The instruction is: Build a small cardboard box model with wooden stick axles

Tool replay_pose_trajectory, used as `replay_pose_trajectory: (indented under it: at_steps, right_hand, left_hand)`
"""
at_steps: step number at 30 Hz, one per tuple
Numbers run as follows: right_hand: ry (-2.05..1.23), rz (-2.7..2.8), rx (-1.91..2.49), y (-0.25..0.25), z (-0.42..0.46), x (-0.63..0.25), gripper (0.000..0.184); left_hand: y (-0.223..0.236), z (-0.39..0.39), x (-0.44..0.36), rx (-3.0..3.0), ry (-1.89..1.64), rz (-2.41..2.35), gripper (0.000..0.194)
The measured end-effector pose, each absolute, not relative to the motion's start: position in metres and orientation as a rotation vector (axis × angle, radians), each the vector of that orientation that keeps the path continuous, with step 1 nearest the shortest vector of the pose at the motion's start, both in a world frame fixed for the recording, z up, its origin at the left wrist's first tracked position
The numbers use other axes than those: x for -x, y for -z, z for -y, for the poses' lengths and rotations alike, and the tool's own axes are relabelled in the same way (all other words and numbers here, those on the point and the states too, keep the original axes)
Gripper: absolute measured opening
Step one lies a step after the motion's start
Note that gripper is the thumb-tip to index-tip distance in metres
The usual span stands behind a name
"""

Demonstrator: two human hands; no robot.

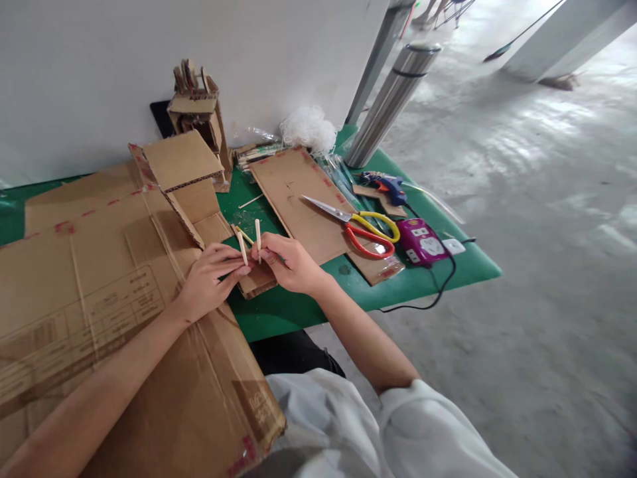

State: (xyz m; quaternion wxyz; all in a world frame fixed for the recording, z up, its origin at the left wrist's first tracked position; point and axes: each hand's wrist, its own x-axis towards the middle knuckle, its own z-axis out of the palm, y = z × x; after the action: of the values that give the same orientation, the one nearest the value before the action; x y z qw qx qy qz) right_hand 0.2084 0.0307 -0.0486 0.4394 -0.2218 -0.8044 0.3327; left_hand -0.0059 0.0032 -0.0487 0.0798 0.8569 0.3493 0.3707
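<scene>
My left hand is closed around a thin wooden stick that points upward. Just to its right, my right hand pinches a second wooden stick, also upright. The two hands almost touch, over a small piece of cardboard on the green table. A large flattened cardboard sheet lies under my left forearm.
Scissors with yellow and red handles lie on a cardboard sheet to the right. Beyond are a blue glue gun, a purple power strip with a black cable, a cardboard model by the wall, white netting and a metal post.
</scene>
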Motion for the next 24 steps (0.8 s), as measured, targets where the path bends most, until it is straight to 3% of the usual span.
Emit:
replay_pose_trajectory:
  at_steps: [24]
  right_hand:
    - [-0.832,1.999,0.536,0.0489,-0.0305,-0.2083,0.021]
  left_hand:
    - [0.0518,-0.0033,0.0087,-2.562,-1.116,-1.033,0.018]
